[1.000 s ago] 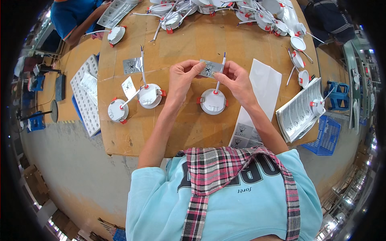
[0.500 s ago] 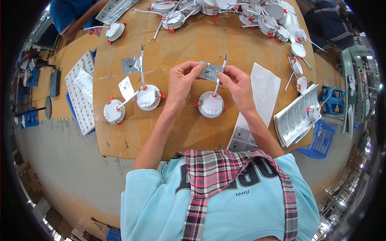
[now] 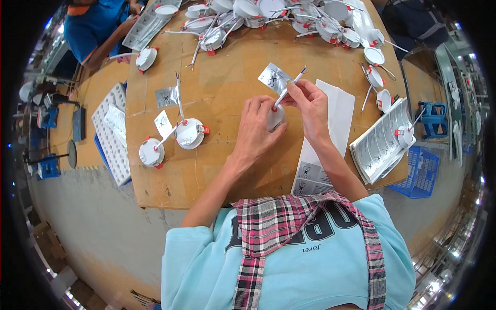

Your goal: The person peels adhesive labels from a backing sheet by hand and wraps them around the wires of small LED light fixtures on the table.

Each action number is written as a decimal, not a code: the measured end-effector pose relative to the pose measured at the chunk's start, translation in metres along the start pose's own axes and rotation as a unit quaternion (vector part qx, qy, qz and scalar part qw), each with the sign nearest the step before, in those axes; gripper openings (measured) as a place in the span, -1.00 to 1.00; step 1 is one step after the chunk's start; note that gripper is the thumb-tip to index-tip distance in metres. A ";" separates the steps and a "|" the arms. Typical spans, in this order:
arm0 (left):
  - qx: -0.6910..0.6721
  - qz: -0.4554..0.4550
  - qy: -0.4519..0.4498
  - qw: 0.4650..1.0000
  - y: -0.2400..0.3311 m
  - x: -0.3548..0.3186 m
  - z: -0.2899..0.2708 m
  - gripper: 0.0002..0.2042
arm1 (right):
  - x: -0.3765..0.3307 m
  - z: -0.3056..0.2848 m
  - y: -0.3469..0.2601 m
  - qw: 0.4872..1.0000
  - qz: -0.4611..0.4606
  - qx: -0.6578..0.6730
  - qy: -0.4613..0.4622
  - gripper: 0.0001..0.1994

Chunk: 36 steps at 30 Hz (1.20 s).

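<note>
My left hand (image 3: 257, 132) covers and grips a round white lamp fitting (image 3: 276, 118) with red clips on the wooden table (image 3: 227, 77). Its thin cable (image 3: 290, 86) sticks up and away, and my right hand (image 3: 309, 101) pinches that cable together with a small silver foil label (image 3: 273, 78). Both hands meet over the middle of the table. Most of the fitting is hidden under my left palm.
Two finished white fittings (image 3: 190, 133) with labelled cables lie to the left. A heap of similar fittings (image 3: 268, 13) fills the far edge. White sheets (image 3: 330, 129) and a stack of foil label sheets (image 3: 380, 144) sit to the right. Another person in blue (image 3: 98, 31) works at far left.
My left hand has come down over the fitting and closed on it. My right hand has shifted to the cable, and the foil label has moved up along the cable.
</note>
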<state>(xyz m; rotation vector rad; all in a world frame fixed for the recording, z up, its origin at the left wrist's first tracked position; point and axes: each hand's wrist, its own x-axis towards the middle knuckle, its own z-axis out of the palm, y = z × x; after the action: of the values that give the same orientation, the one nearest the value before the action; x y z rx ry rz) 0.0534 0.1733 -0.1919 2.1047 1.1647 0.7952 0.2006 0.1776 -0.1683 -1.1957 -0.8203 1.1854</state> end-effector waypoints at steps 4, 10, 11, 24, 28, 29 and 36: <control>-0.254 -0.090 -0.085 0.959 0.013 -0.001 -0.013 -0.49 | 0.004 -0.021 -0.012 0.998 -0.006 0.035 -0.051 -0.63; -0.587 -0.165 -0.174 0.773 0.022 -0.005 -0.021 -0.40 | 0.001 -0.026 -0.030 0.987 -0.091 -0.112 -0.075 -0.66; -0.586 -0.165 -0.180 0.773 0.023 -0.006 -0.020 -0.40 | 0.003 -0.025 -0.028 0.987 -0.092 -0.111 -0.069 -0.66; -0.703 -0.191 -0.217 0.649 0.023 -0.014 -0.015 -0.33 | 0.008 -0.022 -0.033 0.974 -0.121 -0.185 -0.058 -0.78; -0.794 -0.223 -0.208 0.526 0.027 -0.015 -0.012 -0.38 | 0.010 -0.024 -0.028 0.939 -0.167 -0.291 -0.074 -0.67; -0.794 -0.224 -0.209 0.526 0.027 -0.016 -0.012 -0.38 | 0.012 -0.028 -0.025 0.939 -0.167 -0.291 -0.073 -0.67; -0.855 -0.213 -0.167 0.442 0.019 -0.014 -0.026 -0.44 | 0.009 -0.044 -0.031 0.984 -0.046 -0.149 -0.086 -0.53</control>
<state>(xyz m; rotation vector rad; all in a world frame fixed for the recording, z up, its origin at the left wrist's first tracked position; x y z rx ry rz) 0.0383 0.1578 -0.1641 0.1039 0.1168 0.6344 0.2517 0.1765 -0.1490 -1.2912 -1.2037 1.1274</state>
